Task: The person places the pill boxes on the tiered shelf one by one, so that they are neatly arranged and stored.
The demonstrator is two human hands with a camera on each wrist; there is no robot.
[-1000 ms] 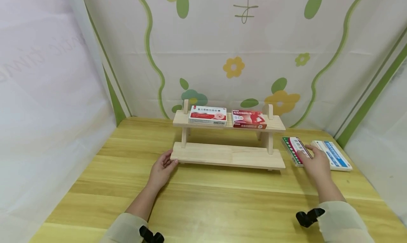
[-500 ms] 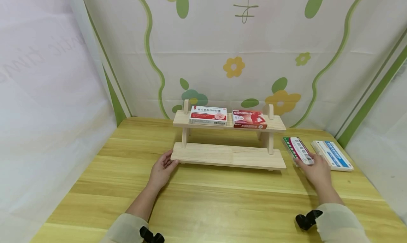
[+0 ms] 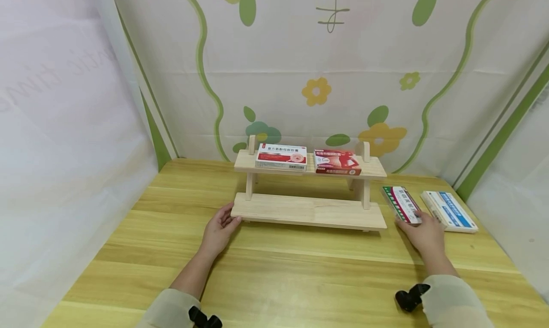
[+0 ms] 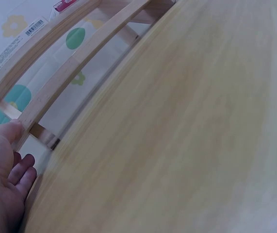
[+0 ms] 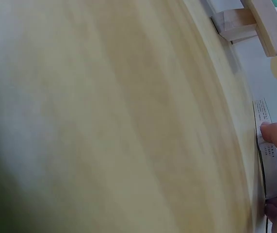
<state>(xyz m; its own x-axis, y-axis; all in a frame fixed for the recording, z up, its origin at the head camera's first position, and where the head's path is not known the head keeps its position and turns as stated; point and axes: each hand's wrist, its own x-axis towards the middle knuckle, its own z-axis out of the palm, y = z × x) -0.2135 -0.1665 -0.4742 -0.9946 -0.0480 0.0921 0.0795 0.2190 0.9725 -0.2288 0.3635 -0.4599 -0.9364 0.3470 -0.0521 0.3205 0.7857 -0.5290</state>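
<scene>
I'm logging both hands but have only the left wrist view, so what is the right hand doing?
Observer: The right hand grips the near end of a green, white and maroon box.
Operator: Does anything lie to the right of that box?
Observer: Yes, a white-and-blue box lies on the table there.
Operator: At my top edge I see just a scrap of red. What is it?
Observer: The head view shows a red box on the upper board, right of a white-and-red box.
</scene>
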